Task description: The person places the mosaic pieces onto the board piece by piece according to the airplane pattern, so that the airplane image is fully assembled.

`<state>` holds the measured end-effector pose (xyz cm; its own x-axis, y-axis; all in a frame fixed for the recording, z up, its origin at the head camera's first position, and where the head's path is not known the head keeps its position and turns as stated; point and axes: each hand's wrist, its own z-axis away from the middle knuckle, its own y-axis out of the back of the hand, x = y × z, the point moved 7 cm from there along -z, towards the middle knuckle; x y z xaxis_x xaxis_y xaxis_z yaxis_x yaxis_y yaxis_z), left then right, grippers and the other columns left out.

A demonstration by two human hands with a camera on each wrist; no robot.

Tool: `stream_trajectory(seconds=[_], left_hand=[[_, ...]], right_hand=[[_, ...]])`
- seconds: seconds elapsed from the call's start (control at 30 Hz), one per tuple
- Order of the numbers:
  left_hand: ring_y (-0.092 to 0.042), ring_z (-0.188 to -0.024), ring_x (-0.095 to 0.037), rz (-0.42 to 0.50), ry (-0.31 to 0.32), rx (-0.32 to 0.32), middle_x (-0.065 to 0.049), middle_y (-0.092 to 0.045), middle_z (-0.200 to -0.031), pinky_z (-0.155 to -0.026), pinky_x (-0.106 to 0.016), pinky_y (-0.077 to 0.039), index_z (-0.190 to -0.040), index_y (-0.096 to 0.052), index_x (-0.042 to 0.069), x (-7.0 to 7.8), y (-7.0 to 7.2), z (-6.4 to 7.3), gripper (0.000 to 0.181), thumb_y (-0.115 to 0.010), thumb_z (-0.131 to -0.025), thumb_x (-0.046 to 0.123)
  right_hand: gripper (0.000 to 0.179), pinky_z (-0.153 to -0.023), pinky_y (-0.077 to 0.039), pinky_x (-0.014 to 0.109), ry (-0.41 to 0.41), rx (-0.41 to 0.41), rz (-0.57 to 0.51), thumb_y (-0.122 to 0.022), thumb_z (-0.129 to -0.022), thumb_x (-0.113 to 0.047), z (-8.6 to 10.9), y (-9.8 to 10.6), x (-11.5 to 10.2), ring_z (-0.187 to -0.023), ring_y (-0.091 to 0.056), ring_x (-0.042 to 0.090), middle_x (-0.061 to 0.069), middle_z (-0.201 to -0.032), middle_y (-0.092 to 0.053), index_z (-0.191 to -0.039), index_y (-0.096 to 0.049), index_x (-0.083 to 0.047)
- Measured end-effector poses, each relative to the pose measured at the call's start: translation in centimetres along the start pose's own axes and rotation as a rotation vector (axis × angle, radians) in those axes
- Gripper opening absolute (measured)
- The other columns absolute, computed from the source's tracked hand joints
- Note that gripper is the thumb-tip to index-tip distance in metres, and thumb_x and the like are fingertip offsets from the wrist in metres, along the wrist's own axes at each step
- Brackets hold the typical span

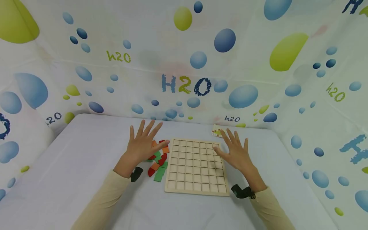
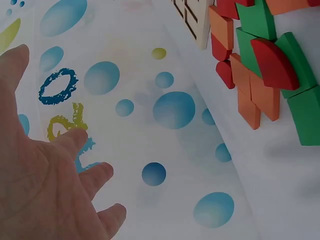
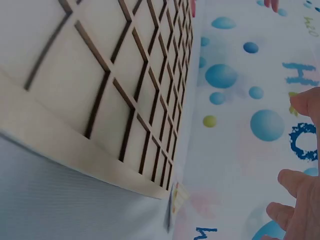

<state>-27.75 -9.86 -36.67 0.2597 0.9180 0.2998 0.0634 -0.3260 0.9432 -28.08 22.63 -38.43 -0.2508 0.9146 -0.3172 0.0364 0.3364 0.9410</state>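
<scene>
Both hands hover over the table with fingers spread, holding nothing. My left hand (image 1: 141,147) is above a pile of red, orange and green flat blocks (image 1: 160,174), hiding part of it in the head view. In the left wrist view those blocks (image 2: 272,60) lie at the upper right, some overlapping. My right hand (image 1: 236,154) is raised over the right edge of a square wooden grid board (image 1: 196,166), whose compartments hold no blocks. The right wrist view shows the board (image 3: 100,167) close up, with the right hand's fingers (image 3: 295,182) apart from it.
A small printed card (image 1: 217,131) lies behind the board's far right corner, partly behind the right hand. The white tabletop (image 1: 86,153) meets a patterned sheet (image 1: 149,64) at the back and sides. Dark wrist cameras (image 1: 242,191) are strapped below both hands.
</scene>
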Motion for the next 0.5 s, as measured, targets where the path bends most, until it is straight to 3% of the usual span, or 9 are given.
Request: stream_trajectory(seconds=[0.2,0.5], left_hand=[[-0.001,-0.148,-0.043,-0.006,-0.008,-0.001,-0.014,-0.016,-0.162,-0.11,-0.068,0.007,-0.156,-0.024,0.021,-0.1,-0.4,0.8,0.081,-0.053,-0.092,0.06],[-0.008,-0.146,-0.045,0.037,-0.021,-0.016,-0.016,-0.023,-0.159,-0.111,-0.069,-0.003,-0.155,-0.028,0.02,-0.5,-1.3,1.8,0.078,-0.054,-0.091,0.058]], right_hand=[[0.083,-0.108,0.01,0.069,0.002,0.0,-0.009,-0.05,-0.093,-0.06,0.7,-0.6,0.2,-0.149,0.001,0.038,0.01,-0.163,-0.01,-0.158,-0.011,-0.026],[0.082,-0.109,0.005,0.07,0.009,0.013,-0.009,-0.054,-0.092,-0.056,2.1,-1.5,0.8,-0.148,-0.006,0.041,0.012,-0.162,-0.015,-0.157,-0.019,-0.02]])
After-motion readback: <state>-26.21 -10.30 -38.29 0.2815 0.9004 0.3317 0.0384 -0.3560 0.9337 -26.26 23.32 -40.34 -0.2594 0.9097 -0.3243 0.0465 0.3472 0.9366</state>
